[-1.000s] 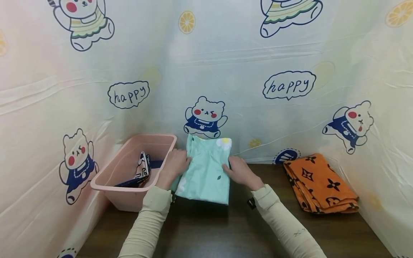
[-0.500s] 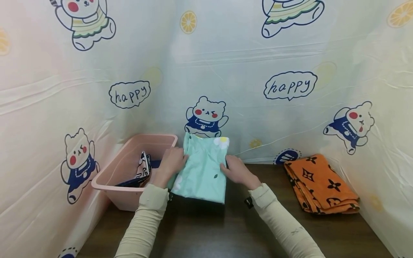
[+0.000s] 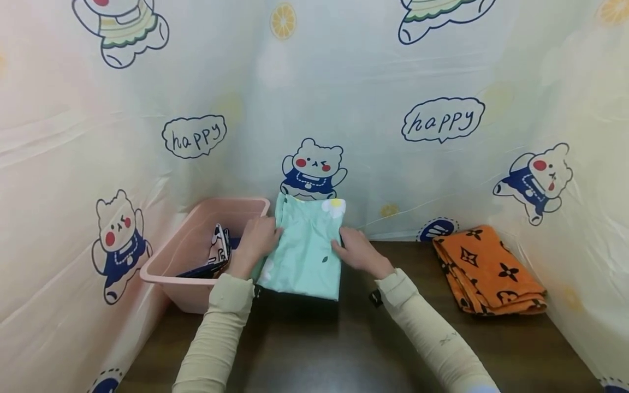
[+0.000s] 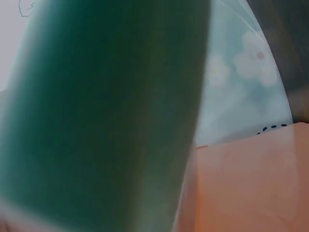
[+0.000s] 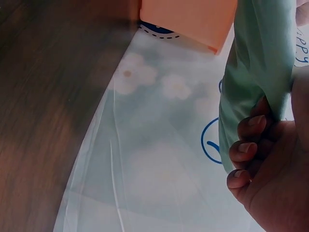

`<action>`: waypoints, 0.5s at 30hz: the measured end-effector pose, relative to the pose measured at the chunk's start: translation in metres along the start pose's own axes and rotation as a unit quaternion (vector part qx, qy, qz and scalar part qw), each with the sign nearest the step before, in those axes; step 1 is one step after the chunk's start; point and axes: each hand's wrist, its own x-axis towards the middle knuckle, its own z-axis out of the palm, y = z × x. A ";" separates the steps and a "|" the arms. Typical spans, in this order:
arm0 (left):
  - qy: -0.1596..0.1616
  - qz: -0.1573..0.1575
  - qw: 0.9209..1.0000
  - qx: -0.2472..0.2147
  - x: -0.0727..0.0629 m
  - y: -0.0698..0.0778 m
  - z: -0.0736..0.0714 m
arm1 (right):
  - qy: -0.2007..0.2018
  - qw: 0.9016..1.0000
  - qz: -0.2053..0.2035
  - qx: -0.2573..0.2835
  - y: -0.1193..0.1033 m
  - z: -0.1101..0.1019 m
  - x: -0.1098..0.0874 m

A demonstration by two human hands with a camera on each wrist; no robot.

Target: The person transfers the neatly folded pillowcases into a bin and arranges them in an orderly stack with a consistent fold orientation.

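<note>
While two hands (image 3: 260,238) (image 3: 361,252) grip one cloth (image 3: 304,251), one bin (image 3: 189,297) stands near.

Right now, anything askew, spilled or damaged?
No spill or visible damage, mint cloth included. Only the dark patterned cloth in the pink bin looks askew: part sticks up, while the orange cloth lies folded.

Soft, fairly even light fills the head view and brightens the printed backdrop (image 3: 354,71); the counter (image 3: 314,360) shows a dull sheen, with dark shadow below the mint cloth (image 3: 306,251). In the left wrist view the cloth looms dark and badly blurred; the right wrist view is dim, its fingers (image 5: 243,151) shadowed.
</note>
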 end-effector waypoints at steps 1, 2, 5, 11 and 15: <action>0.002 0.001 1.000 0.000 0.001 -0.001 0.000 | 0.000 1.000 -0.002 0.001 0.000 -0.001 0.001; 0.004 0.002 1.000 0.001 0.002 -0.001 -0.001 | 0.002 1.000 -0.005 0.000 0.000 -0.002 0.003; 0.013 0.004 1.000 0.008 0.006 -0.003 -0.001 | 0.010 1.000 -0.010 -0.010 0.001 -0.003 0.007; -0.010 -0.002 1.000 0.010 0.007 -0.004 0.003 | 0.000 1.000 -0.008 -0.017 0.004 0.000 0.007; -0.009 -0.005 1.000 0.001 0.004 -0.006 0.007 | 0.000 1.000 -0.010 -0.008 0.005 0.004 0.006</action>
